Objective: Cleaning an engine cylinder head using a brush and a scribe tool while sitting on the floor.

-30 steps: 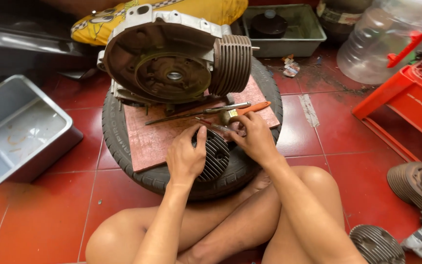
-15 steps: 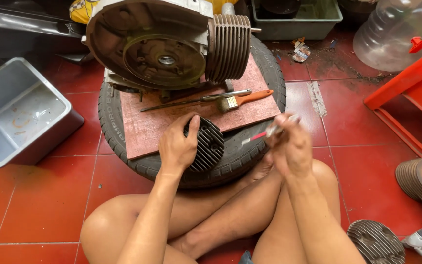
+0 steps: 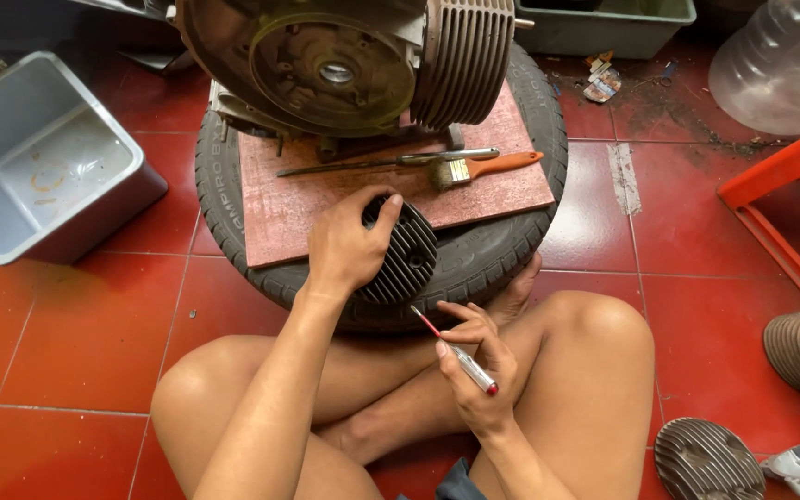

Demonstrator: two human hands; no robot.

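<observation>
My right hand had dropped from the board to my lap, fingers closed around the small screwdriver; my left hand stayed clamped on the finned cylinder head, so picking could start.

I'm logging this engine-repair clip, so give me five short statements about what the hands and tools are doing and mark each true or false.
1. The left hand holds a round finned cylinder head against the tyre. True.
2. The right hand holds a small screwdriver with its tip toward the cylinder head. True.
3. The orange-handled paintbrush is in the right hand. False: it lies on the reddish board, beside a long metal tool.
4. The grey plastic tub sits on the tyre. False: it stands on the red tiled floor.
5. The engine rests on the board. True.
</observation>
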